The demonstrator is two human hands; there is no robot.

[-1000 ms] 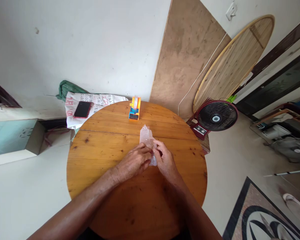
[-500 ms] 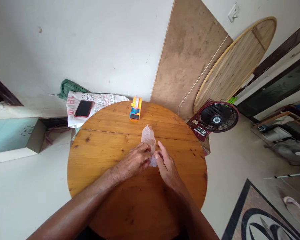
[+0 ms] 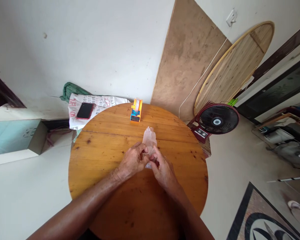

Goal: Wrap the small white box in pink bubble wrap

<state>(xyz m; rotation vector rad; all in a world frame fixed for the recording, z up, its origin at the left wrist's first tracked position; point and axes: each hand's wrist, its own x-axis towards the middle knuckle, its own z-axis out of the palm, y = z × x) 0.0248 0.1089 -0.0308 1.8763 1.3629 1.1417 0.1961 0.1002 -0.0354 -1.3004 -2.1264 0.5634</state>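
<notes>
A strip of translucent bubble wrap (image 3: 149, 136) lies on the round wooden table (image 3: 102, 146), its far end sticking out beyond my fingers. My left hand (image 3: 134, 158) has its thumb and fingers bent and closed on the left side of the wrap. From the right, my right hand (image 3: 163, 168) pinches the near part, fingertips almost meeting those of the left. Whether something is wrapped inside is hidden by my fingers. Past the wrap stands an orange and blue tape dispenser (image 3: 136, 110) with a roll of tape in it.
A phone (image 3: 85, 110) rests on a white printed sack (image 3: 75, 124) behind the table's left edge. To the right, a dark red fan (image 3: 217, 120) stands near the table. A round wooden board (image 3: 236, 63) leans against the wall.
My two hands have drawn closer together over the near end of the bubble wrap. My right index finger, which was raised, is now bent down towards it.
</notes>
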